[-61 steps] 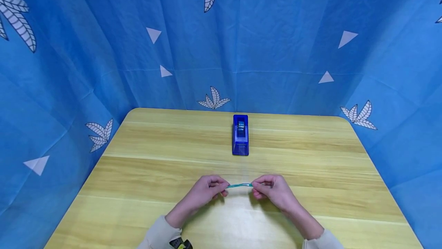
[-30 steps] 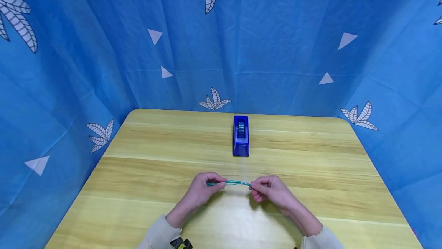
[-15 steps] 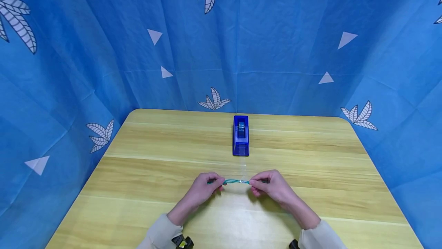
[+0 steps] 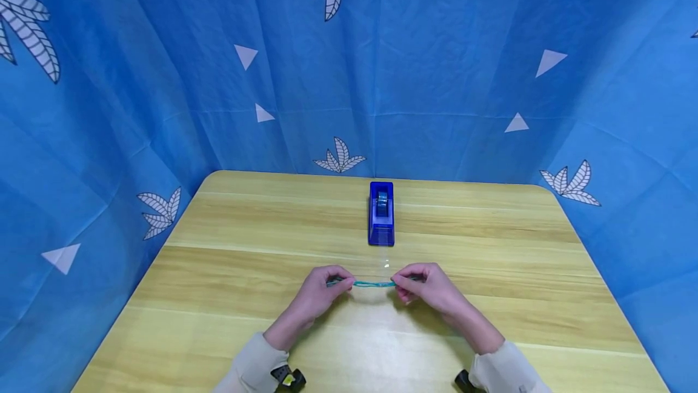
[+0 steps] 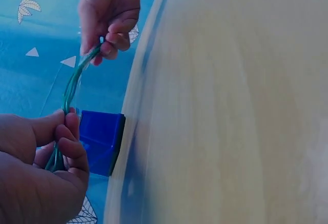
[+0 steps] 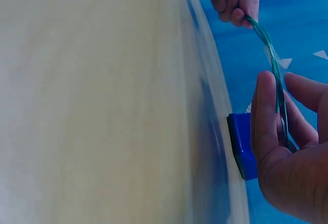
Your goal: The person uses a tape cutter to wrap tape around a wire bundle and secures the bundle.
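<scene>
Between the two hands runs a bundle of thin green cords (image 4: 373,284), held level over the table. My left hand (image 4: 319,293) pinches its left part with thumb and fingers, and loops of the cords (image 5: 57,158) show inside that hand in the left wrist view. On the other side my right hand (image 4: 433,290) has the cords between thumb and fingertips. Clear tape (image 6: 272,55) clings to the bundle near the right fingers in the right wrist view. A faint clear strip reaches from the blue tape dispenser (image 4: 381,234) toward the bundle in the head view.
The dispenser stands toward the back middle of the wooden table (image 4: 262,217), its roll inside. Blue curtains (image 4: 436,78) with white leaf prints hang behind and at both sides. Dark wrist devices show at both sleeves.
Both hands have moved slightly away from the body with the cords. The left hand has shifted its grip along the bundle, and the tape strip shows more distinctly before the dispenser.
</scene>
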Demonstrator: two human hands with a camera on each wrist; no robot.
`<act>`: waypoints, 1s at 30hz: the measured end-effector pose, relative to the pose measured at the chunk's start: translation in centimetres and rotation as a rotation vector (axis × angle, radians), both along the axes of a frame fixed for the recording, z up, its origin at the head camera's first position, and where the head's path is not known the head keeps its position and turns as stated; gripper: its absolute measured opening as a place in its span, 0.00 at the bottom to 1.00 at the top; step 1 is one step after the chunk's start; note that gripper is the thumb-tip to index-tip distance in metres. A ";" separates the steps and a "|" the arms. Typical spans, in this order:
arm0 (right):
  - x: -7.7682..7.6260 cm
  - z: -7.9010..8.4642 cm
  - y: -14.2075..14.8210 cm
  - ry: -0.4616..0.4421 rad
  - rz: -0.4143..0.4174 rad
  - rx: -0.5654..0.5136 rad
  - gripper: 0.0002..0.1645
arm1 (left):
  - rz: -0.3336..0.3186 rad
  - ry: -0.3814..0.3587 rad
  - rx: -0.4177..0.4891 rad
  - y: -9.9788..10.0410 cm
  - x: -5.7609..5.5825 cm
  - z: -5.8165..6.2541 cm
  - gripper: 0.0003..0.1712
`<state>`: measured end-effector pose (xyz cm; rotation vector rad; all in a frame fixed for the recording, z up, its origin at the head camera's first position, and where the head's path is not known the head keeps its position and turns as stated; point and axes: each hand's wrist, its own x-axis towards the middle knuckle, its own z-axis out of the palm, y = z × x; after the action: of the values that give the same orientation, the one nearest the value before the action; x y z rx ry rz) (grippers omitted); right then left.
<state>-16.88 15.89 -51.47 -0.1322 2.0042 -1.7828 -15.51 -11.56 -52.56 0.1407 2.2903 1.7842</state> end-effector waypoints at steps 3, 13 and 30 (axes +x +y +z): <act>-0.3 0.1 0.1 0.002 0.000 0.002 0.20 | -0.010 0.037 -0.015 0.0 -0.1 0.0 0.06; -0.6 -0.4 0.2 -0.040 0.026 0.006 0.16 | -0.032 0.119 -0.073 0.0 -0.1 0.0 0.05; -0.5 -0.7 -0.1 0.011 -0.117 -0.019 0.13 | 0.001 0.076 -0.042 -0.1 0.0 0.3 0.06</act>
<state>-17.42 15.81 -52.19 -0.0309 2.0408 -1.8764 -15.54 -11.61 -52.26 0.2036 2.3779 1.7591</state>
